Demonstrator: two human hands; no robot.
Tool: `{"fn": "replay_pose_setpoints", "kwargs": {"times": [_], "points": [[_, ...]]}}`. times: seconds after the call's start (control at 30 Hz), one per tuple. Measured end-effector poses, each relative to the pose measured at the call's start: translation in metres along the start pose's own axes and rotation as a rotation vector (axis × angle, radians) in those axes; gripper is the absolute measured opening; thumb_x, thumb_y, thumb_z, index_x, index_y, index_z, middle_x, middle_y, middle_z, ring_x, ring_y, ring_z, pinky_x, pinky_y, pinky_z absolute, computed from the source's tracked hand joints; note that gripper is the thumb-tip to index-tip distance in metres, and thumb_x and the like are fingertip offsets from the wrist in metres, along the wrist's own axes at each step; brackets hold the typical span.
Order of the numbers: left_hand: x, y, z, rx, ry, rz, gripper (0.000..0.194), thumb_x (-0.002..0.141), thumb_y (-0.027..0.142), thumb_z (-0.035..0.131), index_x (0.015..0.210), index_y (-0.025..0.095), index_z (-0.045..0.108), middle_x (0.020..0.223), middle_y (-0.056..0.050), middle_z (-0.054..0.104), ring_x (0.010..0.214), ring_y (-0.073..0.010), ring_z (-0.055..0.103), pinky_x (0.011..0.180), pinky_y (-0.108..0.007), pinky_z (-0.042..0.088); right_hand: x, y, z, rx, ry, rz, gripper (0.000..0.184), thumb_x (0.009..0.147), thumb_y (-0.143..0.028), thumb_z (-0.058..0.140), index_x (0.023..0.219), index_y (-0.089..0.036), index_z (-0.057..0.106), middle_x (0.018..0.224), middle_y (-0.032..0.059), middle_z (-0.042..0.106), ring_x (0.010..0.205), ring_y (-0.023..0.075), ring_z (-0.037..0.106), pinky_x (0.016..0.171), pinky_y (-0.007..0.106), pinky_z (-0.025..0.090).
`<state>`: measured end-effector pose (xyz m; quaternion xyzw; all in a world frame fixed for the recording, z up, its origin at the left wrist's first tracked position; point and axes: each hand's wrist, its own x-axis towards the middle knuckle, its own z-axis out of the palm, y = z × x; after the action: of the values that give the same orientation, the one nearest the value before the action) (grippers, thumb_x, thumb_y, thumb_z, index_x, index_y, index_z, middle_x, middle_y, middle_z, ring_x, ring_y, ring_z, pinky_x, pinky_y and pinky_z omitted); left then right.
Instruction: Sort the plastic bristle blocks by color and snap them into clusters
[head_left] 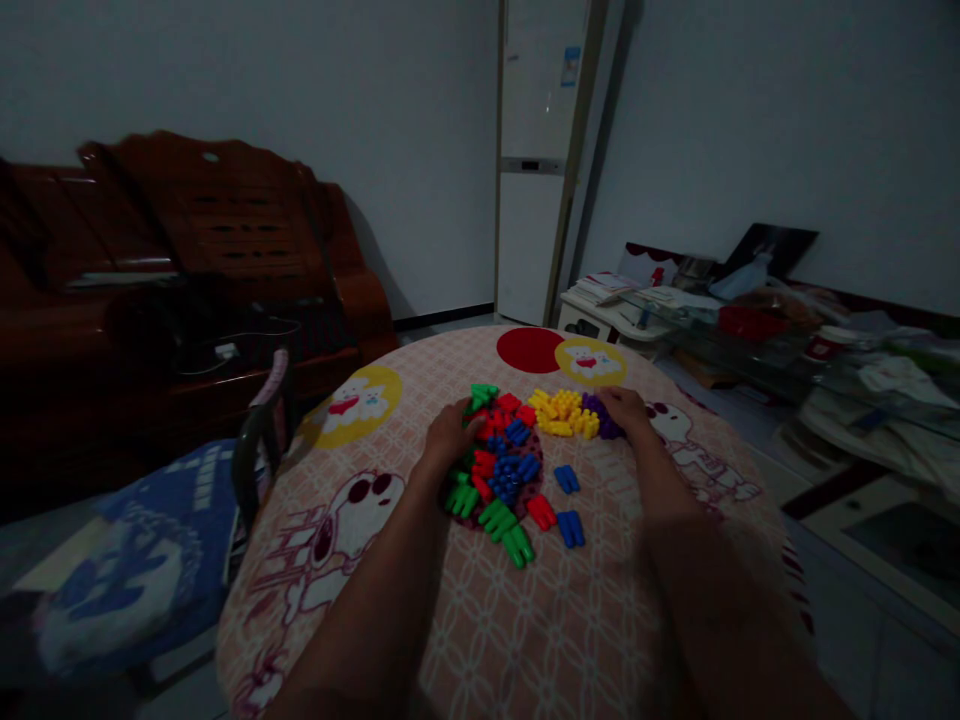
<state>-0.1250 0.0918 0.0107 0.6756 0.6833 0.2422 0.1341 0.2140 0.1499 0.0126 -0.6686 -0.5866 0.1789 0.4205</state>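
My left hand (448, 436) is at the left side of the block pile, thumb apart from the fingers, touching or close to red blocks (495, 418) and green blocks (480, 397). Stretched over the right edge of the purple blocks (604, 420) is my right hand (626, 408); its fingertips are partly hidden. Yellow plastic blocks (564, 413) lie in a group just left of the purple ones. Blue blocks (516, 478) sit heaped in the middle, with more green blocks (499, 520) nearer me. A loose red block (541, 513) and two blue blocks (570, 528) lie apart on the right.
A patterned cloth covers the round table (517, 640). On the left stand a chair with a blue cover (150, 560) and a wooden sofa (225, 230). A cluttered glass-topped table (675, 325) is at the right, and a tall white cabinet-like unit (529, 240) stands behind.
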Motion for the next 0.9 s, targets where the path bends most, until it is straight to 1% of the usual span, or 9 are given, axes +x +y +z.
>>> {"fn": "replay_pose_setpoints", "kwargs": {"times": [0.1,0.2,0.37,0.5,0.63,0.7,0.77,0.83,0.9], "points": [[0.003,0.004,0.008,-0.156,-0.011,0.064,0.05,0.091,0.039,0.055,0.136,0.018,0.057,0.128,-0.014,0.067,0.119,-0.0288,0.063,0.103,-0.041,0.047,-0.011,-0.031,0.037,0.111,-0.143,-0.094,0.022,0.071,-0.039,0.07,0.083,-0.022,0.078,0.09,0.0029,0.077,0.091,0.0226,0.069,0.089,0.037,0.051],[0.007,0.003,0.012,-0.358,-0.006,0.086,0.044,0.092,0.043,0.052,0.128,0.019,0.063,0.128,-0.01,0.068,0.119,-0.0278,0.063,0.103,-0.041,0.048,-0.028,-0.057,0.064,0.218,-0.314,-0.161,0.028,0.07,-0.036,0.074,0.093,-0.022,0.078,0.097,0.0031,0.077,0.094,0.0227,0.069,0.092,0.039,0.051],[0.01,-0.004,0.004,-0.783,0.025,-0.046,0.053,0.09,0.051,0.054,0.131,0.018,0.062,0.138,-0.01,0.063,0.126,-0.0266,0.059,0.106,-0.04,0.048,-0.057,-0.092,0.097,0.426,-0.589,-0.255,0.035,0.075,-0.031,0.072,0.108,-0.019,0.075,0.109,0.0048,0.075,0.103,0.0224,0.068,0.097,0.04,0.051],[0.009,-0.016,-0.007,-0.968,0.018,-0.06,0.064,0.088,0.054,0.057,0.138,0.015,0.056,0.14,-0.013,0.061,0.126,-0.0275,0.059,0.107,-0.041,0.048,-0.082,-0.121,0.111,0.476,-0.693,-0.445,0.04,0.074,-0.026,0.073,0.114,-0.023,0.074,0.123,0.0034,0.071,0.12,0.0241,0.062,0.109,0.043,0.043],[0.011,-0.028,-0.011,-0.988,0.097,-0.142,0.063,0.092,0.05,0.052,0.144,0.015,0.049,0.144,-0.014,0.057,0.126,-0.0252,0.059,0.104,-0.038,0.05,-0.099,-0.14,0.104,0.533,-0.821,-0.576,0.032,0.079,-0.028,0.067,0.109,-0.026,0.076,0.129,0.0008,0.069,0.123,0.0241,0.06,0.11,0.043,0.043],[0.014,-0.031,-0.012,-0.901,0.152,-0.225,0.062,0.094,0.049,0.047,0.146,0.015,0.046,0.147,-0.014,0.054,0.128,-0.025,0.057,0.104,-0.038,0.05,-0.097,-0.137,0.091,0.571,-0.786,-0.524,0.03,0.079,-0.03,0.065,0.106,-0.026,0.077,0.129,0.0012,0.069,0.117,0.0246,0.064,0.102,0.042,0.05],[0.014,-0.027,-0.013,-0.746,0.18,-0.227,0.064,0.092,0.051,0.05,0.145,0.015,0.048,0.147,-0.015,0.053,0.131,-0.027,0.054,0.107,-0.04,0.047,-0.089,-0.126,0.075,0.582,-0.629,-0.389,0.032,0.077,-0.03,0.064,0.105,-0.024,0.078,0.121,0.003,0.072,0.105,0.0234,0.068,0.086,0.037,0.058],[0.011,-0.016,-0.015,-0.538,0.143,-0.093,0.067,0.085,0.054,0.061,0.139,0.016,0.054,0.146,-0.016,0.053,0.135,-0.0311,0.049,0.112,-0.043,0.042,-0.077,-0.107,0.06,0.567,-0.418,-0.211,0.032,0.075,-0.03,0.063,0.101,-0.021,0.077,0.107,0.0048,0.076,0.091,0.0205,0.07,0.07,0.031,0.06],[0.004,0.003,-0.014,-0.31,0.047,0.096,0.066,0.074,0.053,0.074,0.129,0.019,0.064,0.149,-0.015,0.049,0.139,-0.0359,0.044,0.115,-0.048,0.037,-0.067,-0.085,0.048,0.56,-0.266,-0.038,0.031,0.072,-0.029,0.062,0.097,-0.018,0.077,0.097,0.0059,0.077,0.074,0.0168,0.068,0.053,0.024,0.055]]}}
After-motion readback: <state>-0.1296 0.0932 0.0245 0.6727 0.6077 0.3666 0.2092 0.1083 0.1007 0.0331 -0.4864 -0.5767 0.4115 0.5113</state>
